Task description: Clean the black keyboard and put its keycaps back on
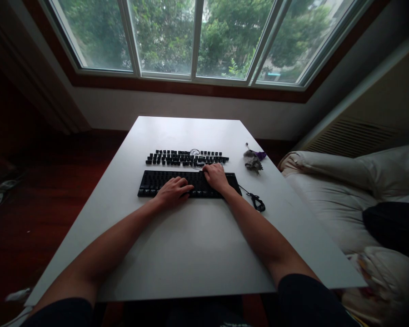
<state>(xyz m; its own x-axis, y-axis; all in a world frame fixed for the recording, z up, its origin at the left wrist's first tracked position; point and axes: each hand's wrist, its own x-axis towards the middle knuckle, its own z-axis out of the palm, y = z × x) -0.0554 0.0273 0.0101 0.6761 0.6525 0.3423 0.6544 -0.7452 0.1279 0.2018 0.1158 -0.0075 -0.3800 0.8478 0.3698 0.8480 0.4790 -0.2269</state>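
A black keyboard lies flat on the white table, in front of me. My left hand rests on its near middle part, fingers stretched out over the keys. At the back edge of the keyboard, right of centre, is my right hand, its fingers bent and drawn together; anything between the fingertips is too small to make out. Loose black keycaps stand in several rows just behind the keyboard. Among them lies a thin wire loop, near my right hand.
The keyboard's coiled black cable lies to the right. Behind it sits a crumpled grey cloth with a purple part. A pale sofa borders the table's right side, and a window is beyond the far edge.
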